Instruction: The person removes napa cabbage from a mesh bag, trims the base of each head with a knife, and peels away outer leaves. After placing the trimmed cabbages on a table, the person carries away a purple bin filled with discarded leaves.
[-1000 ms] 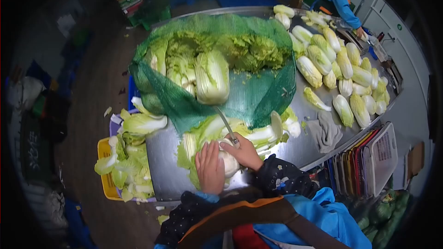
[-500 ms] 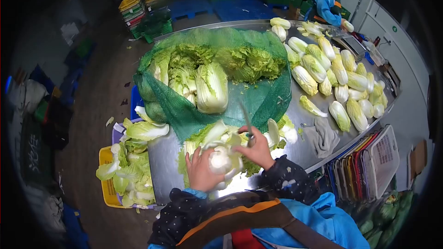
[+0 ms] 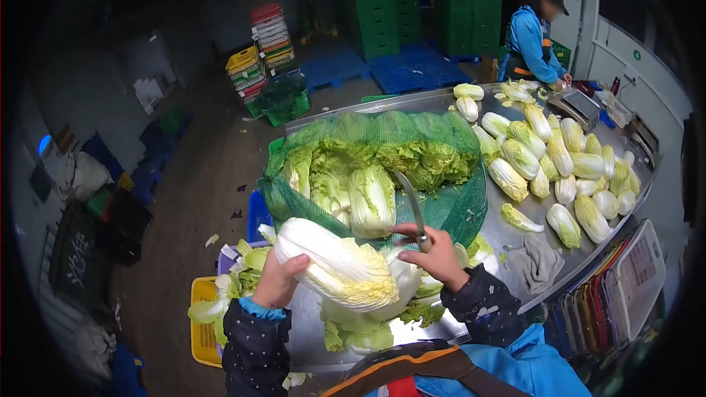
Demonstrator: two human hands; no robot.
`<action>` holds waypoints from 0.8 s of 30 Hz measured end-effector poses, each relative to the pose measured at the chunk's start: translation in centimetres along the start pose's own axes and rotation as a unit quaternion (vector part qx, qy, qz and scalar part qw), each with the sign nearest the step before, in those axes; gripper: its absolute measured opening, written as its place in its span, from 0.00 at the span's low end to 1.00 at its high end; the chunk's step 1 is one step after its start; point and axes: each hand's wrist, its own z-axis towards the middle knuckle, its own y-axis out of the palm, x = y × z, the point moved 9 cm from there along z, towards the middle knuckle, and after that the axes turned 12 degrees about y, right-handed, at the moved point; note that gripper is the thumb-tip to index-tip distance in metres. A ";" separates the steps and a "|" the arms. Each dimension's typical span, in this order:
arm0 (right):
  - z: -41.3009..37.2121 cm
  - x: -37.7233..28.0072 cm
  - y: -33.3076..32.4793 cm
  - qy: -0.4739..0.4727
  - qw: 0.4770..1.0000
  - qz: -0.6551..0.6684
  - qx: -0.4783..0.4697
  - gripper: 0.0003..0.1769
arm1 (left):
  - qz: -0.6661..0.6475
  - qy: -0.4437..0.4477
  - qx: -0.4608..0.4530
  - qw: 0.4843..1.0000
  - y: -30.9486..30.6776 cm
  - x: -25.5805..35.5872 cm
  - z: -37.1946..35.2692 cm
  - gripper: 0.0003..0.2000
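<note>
My left hand [image 3: 281,276] grips the base end of a trimmed napa cabbage [image 3: 334,265], held tilted above the metal table with its yellow leafy end toward the right. In my right hand [image 3: 435,254] is a knife [image 3: 413,209], its curved blade pointing up and away. Loose outer leaves [image 3: 360,329] lie beneath the cabbage, and a pale leaf [image 3: 401,283] is between it and my right hand. Behind, an open green mesh bag [image 3: 456,209] holds untrimmed cabbages [image 3: 371,202].
Many trimmed cabbages [image 3: 522,158] cover the table's right side, near a grey cloth [image 3: 535,261]. A yellow basket [image 3: 204,323] with leaves stands at left. Stacked crates [image 3: 614,294] are at lower right. A person [image 3: 533,44] in blue stands at the far end.
My left hand has lifted the cabbage up and left, turning it on its side. My right hand has moved slightly right with the knife. The camera view has shifted, showing more of the room.
</note>
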 end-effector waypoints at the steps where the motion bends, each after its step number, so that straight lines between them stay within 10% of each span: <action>1: -0.2 -3.5 1.3 -0.097 0.989 0.093 -0.061 0.34 | 0.004 -0.001 -0.006 1.000 0.1 -0.2 0.4 0.32; 8: -1.4 -4.7 5.7 -0.159 0.955 -0.234 -0.084 0.29 | 0.462 0.072 -0.126 0.875 2.9 -3.0 -1.1 0.34; 13: -1.3 -1.8 3.8 -0.169 0.982 -0.085 -0.028 0.24 | 0.412 0.083 -0.086 0.903 1.8 -3.1 -1.6 0.34; 15: 0.0 2.1 0.9 0.081 0.996 0.023 -0.015 0.19 | 0.400 0.065 -0.066 0.912 -0.4 -3.2 -1.1 0.37; 18: 0.0 5.6 -6.0 0.142 0.976 0.091 0.135 0.16 | 0.165 0.028 0.032 0.985 -5.7 -3.4 -0.8 0.34; 22: -0.2 5.0 -8.1 -0.017 0.876 -0.435 0.209 0.29 | -0.058 -0.010 0.049 0.997 -5.6 -2.5 -0.8 0.32; 24: 0.3 6.9 -4.3 0.045 0.999 0.002 -0.019 0.36 | -0.009 -0.026 0.041 0.999 -3.2 -3.6 0.0 0.32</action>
